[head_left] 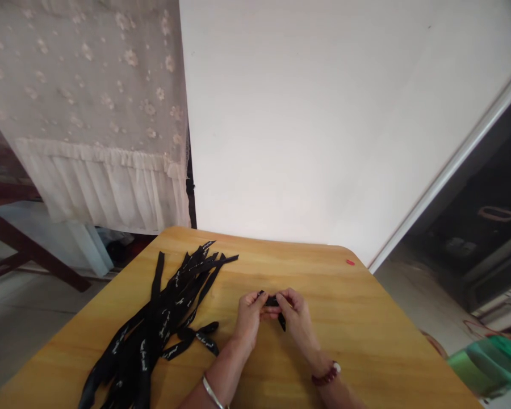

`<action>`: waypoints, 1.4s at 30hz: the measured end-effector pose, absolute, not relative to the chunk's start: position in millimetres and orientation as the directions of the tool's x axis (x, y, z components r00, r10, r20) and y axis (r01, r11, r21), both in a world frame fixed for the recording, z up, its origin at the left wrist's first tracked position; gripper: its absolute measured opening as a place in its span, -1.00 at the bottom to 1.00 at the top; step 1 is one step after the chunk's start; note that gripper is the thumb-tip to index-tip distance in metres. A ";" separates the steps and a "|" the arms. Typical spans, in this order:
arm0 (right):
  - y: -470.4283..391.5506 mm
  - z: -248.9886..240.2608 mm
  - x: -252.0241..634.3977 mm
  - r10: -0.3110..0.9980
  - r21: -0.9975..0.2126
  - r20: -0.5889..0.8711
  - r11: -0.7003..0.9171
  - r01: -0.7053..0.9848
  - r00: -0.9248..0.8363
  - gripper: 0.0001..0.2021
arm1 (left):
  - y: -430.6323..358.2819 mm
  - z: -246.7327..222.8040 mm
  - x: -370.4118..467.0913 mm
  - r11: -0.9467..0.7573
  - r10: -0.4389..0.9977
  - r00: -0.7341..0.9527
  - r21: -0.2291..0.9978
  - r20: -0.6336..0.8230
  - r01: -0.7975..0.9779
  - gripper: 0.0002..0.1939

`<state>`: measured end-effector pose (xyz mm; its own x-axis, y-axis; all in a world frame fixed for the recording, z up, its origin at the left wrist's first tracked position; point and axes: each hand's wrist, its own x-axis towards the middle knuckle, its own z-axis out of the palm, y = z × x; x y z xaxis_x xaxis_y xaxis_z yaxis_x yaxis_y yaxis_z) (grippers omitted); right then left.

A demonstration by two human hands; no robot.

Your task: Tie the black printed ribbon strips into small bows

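Between both hands, above the middle of the table, is a short black ribbon [272, 301], pinched at each side. My left hand [251, 312] grips its left part between thumb and fingers. On the other side my right hand [293, 309] pinches it, and a ribbon tail hangs below those fingers. Whether it is knotted or folded there cannot be made out. To the left lies a heap of loose black ribbons [170, 309] with white script lettering. Beside the heap, near my left forearm, rests a ribbon tied in a bow [196, 336].
The wooden table [344, 341] stands against a white panel [306, 125]. A small red piece [350, 262] lies near its far right corner. A lace curtain [102, 108] hangs at the back left, and a green bag [489, 363] is on the right.
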<state>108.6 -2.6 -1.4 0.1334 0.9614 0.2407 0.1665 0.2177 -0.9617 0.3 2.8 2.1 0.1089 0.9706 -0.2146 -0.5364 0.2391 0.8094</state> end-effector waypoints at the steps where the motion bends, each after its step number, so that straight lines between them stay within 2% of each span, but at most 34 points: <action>1: -2.7 -1.0 108.6 0.960 -0.961 0.244 0.221 0.169 0.134 -0.78 | 2.7 2.3 0.3 0.245 0.969 0.113 0.804 -0.219 -0.542 -0.79; 9: -5.8 5.2 108.7 0.961 -0.967 0.233 0.214 0.136 0.150 -0.80 | 0.9 3.3 -2.9 0.322 0.947 0.226 0.667 -0.230 -0.672 -0.80; 17: -9.4 9.8 108.1 0.964 -0.976 0.204 0.187 0.111 0.170 -0.79 | 0.9 0.8 -2.3 0.260 0.964 0.195 0.777 -0.179 -0.573 -0.79; 22: -6.8 11.7 112.1 0.974 -0.971 0.209 0.196 0.135 0.090 -0.74 | -0.3 1.5 2.2 0.274 0.957 0.224 0.831 -0.185 -0.485 -0.64; 29: -4.4 3.7 110.5 0.997 -0.998 0.067 0.066 -0.023 -0.049 -0.75 | -2.8 1.2 6.1 0.274 0.942 0.294 0.881 -0.163 -0.387 -0.53; 31: -5.3 6.4 109.4 0.997 -0.997 0.061 0.060 -0.039 -0.037 -0.77 | -2.9 1.5 5.9 0.280 0.940 0.300 0.873 -0.164 -0.398 -0.55; 34: -6.4 12.3 110.8 0.988 -0.990 0.134 0.137 -0.036 0.075 -0.76 | -1.4 1.6 3.7 0.294 0.945 0.277 0.815 -0.172 -0.499 -0.58; 37: -6.6 13.7 114.6 0.983 -0.993 0.107 0.113 -0.031 0.151 -0.68 | 1.4 1.6 0.2 0.287 0.956 0.220 0.765 -0.194 -0.576 -0.61; 42: -4.6 5.9 116.1 0.981 -0.995 0.095 0.099 -0.020 0.168 -0.68 | 2.3 4.6 -2.7 0.299 0.954 0.168 0.804 -0.248 -0.514 -0.59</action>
